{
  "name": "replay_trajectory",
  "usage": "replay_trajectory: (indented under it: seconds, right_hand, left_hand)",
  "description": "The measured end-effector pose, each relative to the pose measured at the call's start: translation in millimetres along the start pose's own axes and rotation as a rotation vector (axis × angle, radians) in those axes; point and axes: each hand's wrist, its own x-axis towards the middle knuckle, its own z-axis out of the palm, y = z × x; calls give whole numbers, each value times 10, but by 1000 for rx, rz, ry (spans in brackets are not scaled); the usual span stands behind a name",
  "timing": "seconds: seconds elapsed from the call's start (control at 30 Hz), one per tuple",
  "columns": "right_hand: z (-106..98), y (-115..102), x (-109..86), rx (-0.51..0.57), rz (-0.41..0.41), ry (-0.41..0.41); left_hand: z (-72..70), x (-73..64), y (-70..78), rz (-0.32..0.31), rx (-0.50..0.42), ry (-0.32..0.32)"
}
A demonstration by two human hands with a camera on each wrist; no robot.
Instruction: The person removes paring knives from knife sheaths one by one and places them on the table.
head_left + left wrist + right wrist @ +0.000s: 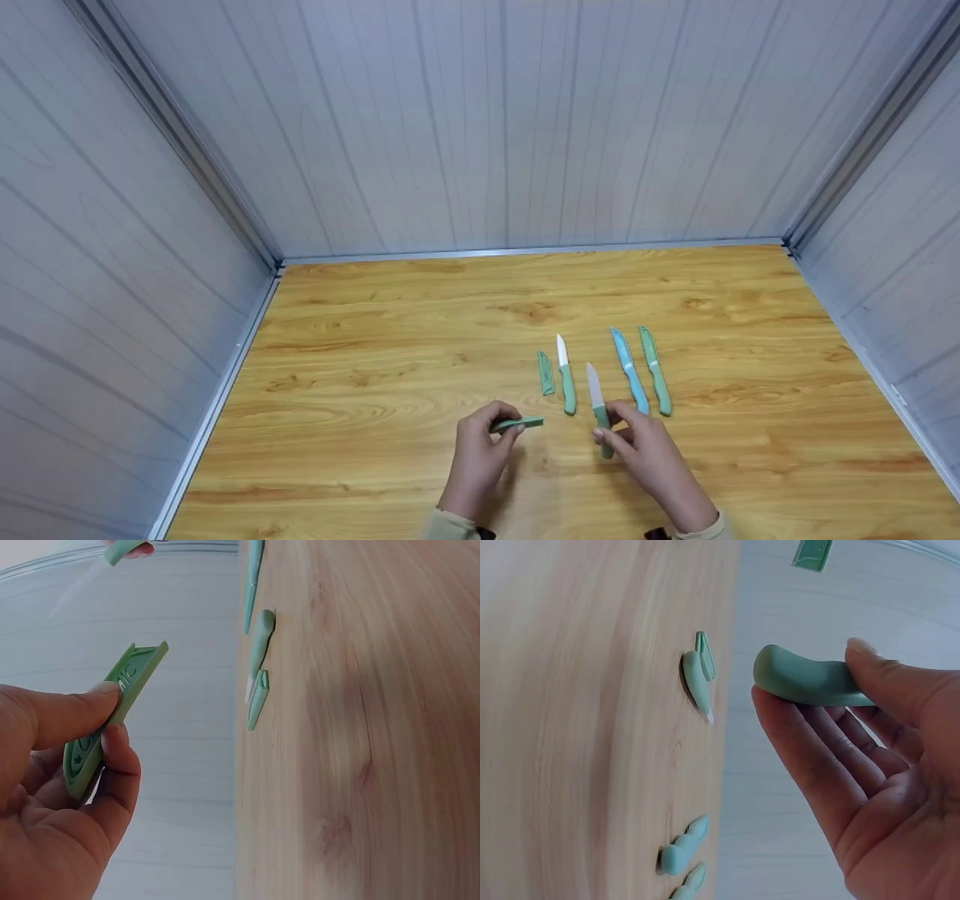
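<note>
My left hand (pixel 481 448) pinches a green knife sheath (pixel 136 677) between thumb and fingers; raised lettering shows on its side and its open end points right in the head view. A green-handled knife (pixel 810 680) is gripped by its handle in my right hand (pixel 643 442), with the pale blade (pixel 594 384) pointing away from me. The two hands are apart, both above the table. Just beyond them lie a second green knife (pixel 568 386), its white blade bare, and another green sheath (pixel 545 373) to its left.
Right of the bare knife, a sheathed blue knife (pixel 628 367) and a sheathed green knife (pixel 655 371) lie side by side, the blue one close to my right fingers. Pale panel walls (pixel 465 135) border the wooden table (pixel 360 390) at the back and both sides.
</note>
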Motion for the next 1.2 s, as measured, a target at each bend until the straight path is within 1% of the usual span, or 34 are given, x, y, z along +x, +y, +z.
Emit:
replay_trajectory:
  seconds: [0.07, 0.17, 0.27, 0.37, 0.47, 0.6, 0.67, 0.77, 0.87, 1.0, 1.2]
  right_hand:
    - [5, 7, 6, 18, -13, -6]
    - [15, 9, 17, 39, -4, -1]
    - [31, 5, 27, 49, 7, 26]
    - [46, -1, 34, 54, 17, 57]
    - [57, -6, 34, 40, 11, 71]
    - [68, 3, 32, 25, 11, 65]
    - [73, 9, 33, 27, 24, 60]
    - [88, 20, 38, 34, 51, 65]
    - [106, 19, 38, 53, 75, 82]
    - [129, 4, 29, 113, 101, 88]
    - [130, -9, 24, 209, 125, 26]
  left_hand:
    - [-3, 1, -3, 7, 6, 6]
    - [-6, 9, 3, -11, -7, 15]
    - [-14, 16, 17, -46, -56, 15]
    - [-20, 19, 32, -87, -106, 2]
    - [-12, 26, 35, -105, -143, -14]
    - [11, 22, 26, -96, -196, -21]
    - [16, 18, 18, -100, -216, -20]
    - [16, 16, 12, -112, -213, -15]
    - [12, 12, 11, -113, -187, -8]
    - [6, 2, 3, -96, -177, -2]
    - [5, -11, -3, -103, -266, -3]
